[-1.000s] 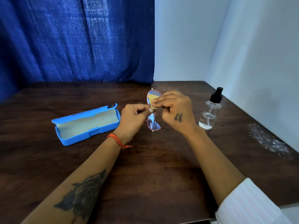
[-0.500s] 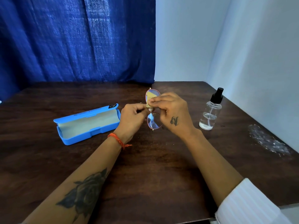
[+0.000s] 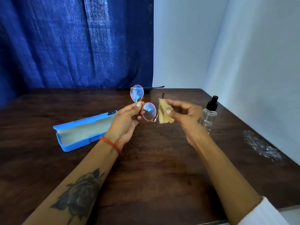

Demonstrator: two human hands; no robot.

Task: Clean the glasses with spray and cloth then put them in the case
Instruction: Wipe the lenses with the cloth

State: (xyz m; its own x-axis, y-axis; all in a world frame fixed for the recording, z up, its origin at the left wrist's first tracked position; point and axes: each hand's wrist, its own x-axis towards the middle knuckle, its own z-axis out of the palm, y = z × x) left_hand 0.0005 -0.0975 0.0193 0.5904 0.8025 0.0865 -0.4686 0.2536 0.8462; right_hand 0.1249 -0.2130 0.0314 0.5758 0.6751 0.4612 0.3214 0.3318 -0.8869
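Round glasses (image 3: pixel 137 93) with a thin red frame are held up above the table, pinched at the bridge by my left hand (image 3: pixel 128 120). Their dark temples point away to the right. My right hand (image 3: pixel 183 116) holds a folded yellow cloth (image 3: pixel 164 113) just right of the lower lens, apart from the glass. The blue case (image 3: pixel 84 130) lies open on the table to the left of my left hand, its pale lining showing. A clear spray bottle (image 3: pixel 210 114) with a black pump stands upright behind my right hand.
The dark wooden table (image 3: pixel 154 168) ends at a blue curtain (image 3: pixel 73 41) at the back and white walls at the right. A crumpled clear plastic wrapper (image 3: pixel 261 146) lies near the right wall.
My right hand has pulled the cloth off the lens and moved right. My left hand has lifted and turned the glasses, so both lenses now show.
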